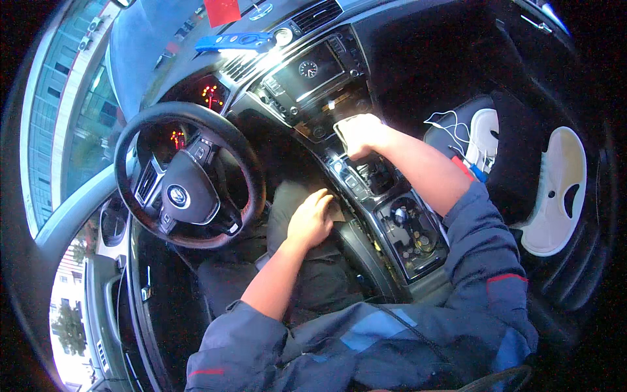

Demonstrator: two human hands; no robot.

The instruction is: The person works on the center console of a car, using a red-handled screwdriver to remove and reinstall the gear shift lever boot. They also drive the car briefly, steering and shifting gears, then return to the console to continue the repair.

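My right hand (361,135) reaches to the lower dashboard, just ahead of the gear selector area (375,178). Its fingers are curled closed against a small dark piece with a pale edge, overexposed by bright light; I cannot make out what it is. My left hand (312,219) rests on my thigh beside the centre console, fingers stretched out and holding nothing. Above the right hand, the dashboard screen (307,70) shows a round dial. Behind the gear selector, an open console tray (413,239) holds coins and small odds and ends.
The steering wheel (189,176) stands to the left. A lit blue work lamp (235,42) lies on the dash top, near a red sheet (222,12). On the passenger side are a pale curved panel (556,196), a smaller pale piece (483,137) and a white cable (450,127).
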